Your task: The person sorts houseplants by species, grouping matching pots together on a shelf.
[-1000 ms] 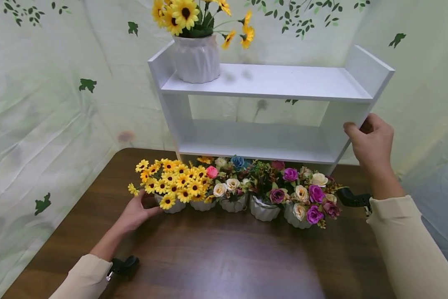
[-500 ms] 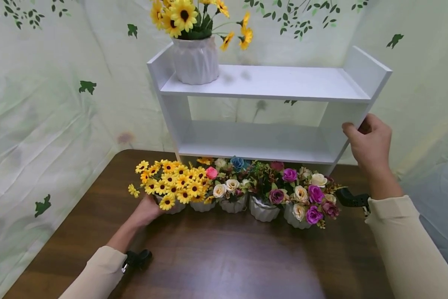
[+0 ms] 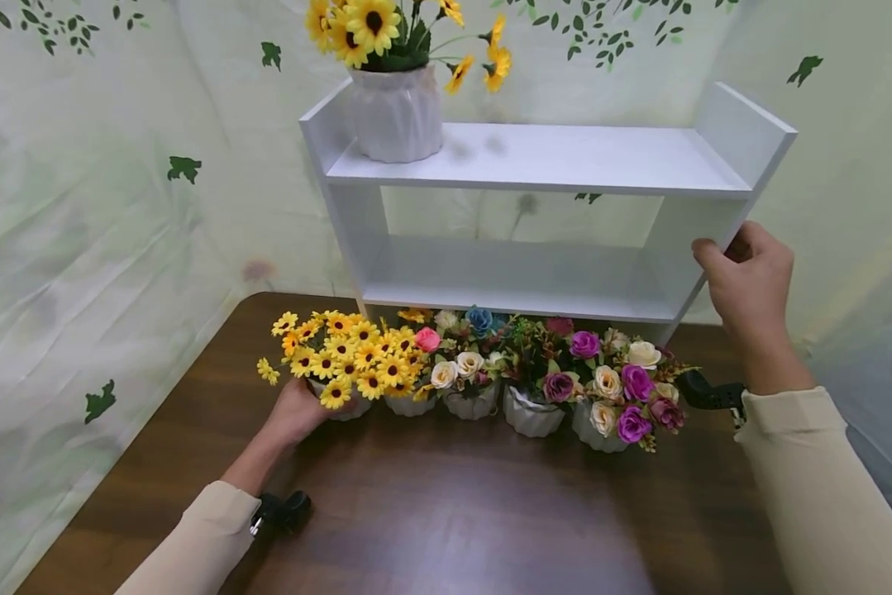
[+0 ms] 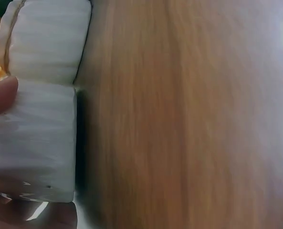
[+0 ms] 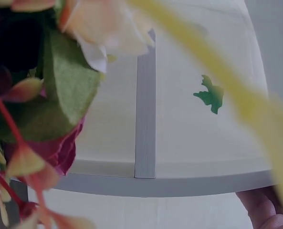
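Observation:
My left hand [image 3: 297,411] grips the leftmost small white flowerpot [image 4: 36,138], which holds yellow daisy-like flowers [image 3: 334,351]. In the left wrist view the thumb lies on one side of the pot and the fingers on the other; the pot is upright on the table in the head view. My right hand [image 3: 752,277] holds the right side panel of the white two-tier shelf [image 3: 550,153], thumb on the inner side. Its other fingers are partly hidden. The right wrist view shows the shelf's grey-looking edge [image 5: 146,186] and fingertips [image 5: 263,207] at its lower right.
Several more white pots with roses [image 3: 535,413] stand in a row before the shelf on the brown wooden table [image 3: 446,512]. A larger white pot of yellow flowers [image 3: 397,116] stands at the left of the top tier. Leaf-printed cloth [image 3: 118,248] hangs behind.
My left hand has moved right, in under the yellow flowers, and taken hold of the leftmost flowerpot. The right hand keeps its hold on the shelf. The head view has shifted slightly.

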Tool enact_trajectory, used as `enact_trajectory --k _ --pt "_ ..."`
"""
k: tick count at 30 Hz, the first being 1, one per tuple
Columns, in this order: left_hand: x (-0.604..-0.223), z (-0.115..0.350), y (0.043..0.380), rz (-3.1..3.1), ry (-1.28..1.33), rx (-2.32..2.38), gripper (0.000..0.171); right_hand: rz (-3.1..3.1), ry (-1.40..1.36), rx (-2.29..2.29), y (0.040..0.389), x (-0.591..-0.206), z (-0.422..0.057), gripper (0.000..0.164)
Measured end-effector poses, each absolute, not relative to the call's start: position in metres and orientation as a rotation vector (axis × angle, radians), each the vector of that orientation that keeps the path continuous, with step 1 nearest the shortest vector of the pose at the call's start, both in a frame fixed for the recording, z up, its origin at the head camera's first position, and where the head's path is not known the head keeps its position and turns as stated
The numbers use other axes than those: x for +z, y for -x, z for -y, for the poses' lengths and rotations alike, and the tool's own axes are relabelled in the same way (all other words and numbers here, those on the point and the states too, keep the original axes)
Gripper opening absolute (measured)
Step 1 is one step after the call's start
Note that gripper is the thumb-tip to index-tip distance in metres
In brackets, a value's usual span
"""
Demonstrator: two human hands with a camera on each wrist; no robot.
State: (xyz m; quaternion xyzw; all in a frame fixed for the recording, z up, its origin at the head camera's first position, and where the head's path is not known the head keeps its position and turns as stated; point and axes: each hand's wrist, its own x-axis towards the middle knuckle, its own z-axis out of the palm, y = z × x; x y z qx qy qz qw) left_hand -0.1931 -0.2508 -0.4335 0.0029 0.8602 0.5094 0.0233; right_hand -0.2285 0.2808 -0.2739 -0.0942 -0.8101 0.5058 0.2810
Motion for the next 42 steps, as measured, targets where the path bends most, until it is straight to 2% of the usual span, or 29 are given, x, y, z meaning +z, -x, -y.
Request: enact_trajectory --k 5,11,15,24,34,42 --pt "-0.423 0.263 0.185 -2.714 0.110 1.513 0.097 2.138 0.226 1.366 0.229 -0.273 -0.281 0.039" --pt "-0.407 0.277 0.169 -2.774 0.205 1.419 0.101 2.156 0.220 1.358 0.230 -0.274 -0.278 0.040" --pt "-0.395 0.281 0.161 -2.806 0.193 1.391 0.101 2.162 0.243 1.357 0.230 -0.273 -0.278 0.041" --pt "-0.364 0.286 0.145 -2.937 0.097 1.387 0.089 2.143 0.253 1.373 0.230 -0.274 -0.279 0.039" --pt "-0.317 0.267 0.134 -2.985 -0.016 1.429 0.088 2.172 0.251 1.376 0.229 -0.273 -0.279 0.041" --pt "-0.278 0.235 0.143 -2.886 -0.022 1.399 0.092 2.167 0.276 1.380 0.227 -0.272 -0.280 0.041"
